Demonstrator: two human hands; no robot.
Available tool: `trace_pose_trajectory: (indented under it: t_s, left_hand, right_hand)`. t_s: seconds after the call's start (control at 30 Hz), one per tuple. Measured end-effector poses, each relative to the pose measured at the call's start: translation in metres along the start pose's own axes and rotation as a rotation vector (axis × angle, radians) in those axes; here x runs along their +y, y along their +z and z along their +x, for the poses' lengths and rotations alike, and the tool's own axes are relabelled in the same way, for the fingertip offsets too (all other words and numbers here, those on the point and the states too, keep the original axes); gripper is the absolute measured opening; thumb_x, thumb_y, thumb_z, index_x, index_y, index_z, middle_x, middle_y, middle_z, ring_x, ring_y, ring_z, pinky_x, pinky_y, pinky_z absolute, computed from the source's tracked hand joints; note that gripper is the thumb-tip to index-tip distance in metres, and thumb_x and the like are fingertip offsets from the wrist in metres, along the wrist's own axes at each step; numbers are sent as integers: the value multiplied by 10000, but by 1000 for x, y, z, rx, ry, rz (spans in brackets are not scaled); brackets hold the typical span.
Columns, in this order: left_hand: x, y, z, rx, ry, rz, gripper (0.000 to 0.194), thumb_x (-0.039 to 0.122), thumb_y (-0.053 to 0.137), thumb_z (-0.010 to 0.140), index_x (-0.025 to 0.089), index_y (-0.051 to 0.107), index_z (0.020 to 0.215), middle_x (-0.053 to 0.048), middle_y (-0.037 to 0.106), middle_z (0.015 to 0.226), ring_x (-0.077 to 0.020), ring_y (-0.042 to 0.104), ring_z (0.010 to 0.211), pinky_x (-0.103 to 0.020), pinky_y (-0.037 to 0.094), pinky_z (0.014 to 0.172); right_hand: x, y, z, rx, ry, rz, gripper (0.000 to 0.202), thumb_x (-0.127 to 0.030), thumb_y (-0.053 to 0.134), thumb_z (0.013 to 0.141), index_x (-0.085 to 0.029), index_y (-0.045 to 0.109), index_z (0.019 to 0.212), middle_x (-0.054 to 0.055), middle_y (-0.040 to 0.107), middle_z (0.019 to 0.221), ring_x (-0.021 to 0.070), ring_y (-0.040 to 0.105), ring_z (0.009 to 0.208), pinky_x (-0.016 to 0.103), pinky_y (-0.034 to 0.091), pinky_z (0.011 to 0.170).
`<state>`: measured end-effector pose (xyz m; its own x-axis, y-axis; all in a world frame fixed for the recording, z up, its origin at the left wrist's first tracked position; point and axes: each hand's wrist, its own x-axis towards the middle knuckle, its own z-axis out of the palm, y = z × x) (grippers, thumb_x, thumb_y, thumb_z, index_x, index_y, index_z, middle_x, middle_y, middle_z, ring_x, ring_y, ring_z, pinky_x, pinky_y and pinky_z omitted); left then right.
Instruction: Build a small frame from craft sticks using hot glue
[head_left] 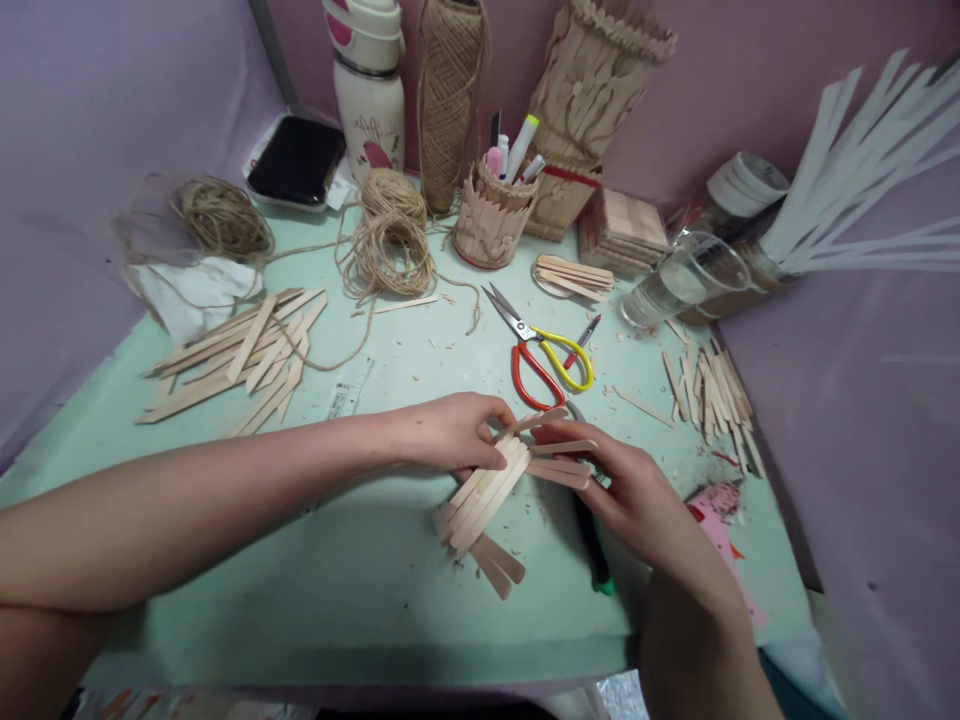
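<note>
A small piece made of pale wooden sticks [486, 497] lies near the table's front, with rounded stick ends fanning out at its right and lower sides. My left hand [461, 435] has its thumb and fingers closed on the top of this piece. At its right side, my right hand [611, 475] curls round the protruding sticks; some of its fingers are hidden behind them. Scissors [534, 345] with one red and one yellow handle lie open just above. A dark tool with a green tip [595, 545] lies partly under my right hand.
Cut sticks [240, 355] lie at left, more [716, 400] at right. Twine coils [390, 245], a white bottle [370, 110], a pen holder [491, 220], stacked wooden squares [622, 232] and a tilted clear cup [675, 285] stand behind. A pink bag [724, 540] lies at right.
</note>
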<state>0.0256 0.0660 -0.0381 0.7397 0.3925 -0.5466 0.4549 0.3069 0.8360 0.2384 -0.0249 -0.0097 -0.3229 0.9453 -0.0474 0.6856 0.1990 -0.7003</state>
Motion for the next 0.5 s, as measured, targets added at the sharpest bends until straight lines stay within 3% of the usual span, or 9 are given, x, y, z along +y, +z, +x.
trace_pose_trajectory:
  t_s: [0.23,0.5]
  left_hand:
    - [-4,0,2,15,14,70,378,195,620,714,174,547,1084,41,599,644,-136,593,579,-243,495,542]
    - [-3,-1,1,28,10,74,374,204,624,702,173,551,1068,49,580,617,-130,578,547,-233,482,524]
  right_hand:
    - [5,10,2,-44,27,-134,255,-147,506,914,-250,668,1082,20,736,1143,192,696,1043,334,544,891]
    - [-1,19,2,40,-34,-285,266,-140,481,915,-219,683,1069,64,764,1062,213,731,926,345,577,780]
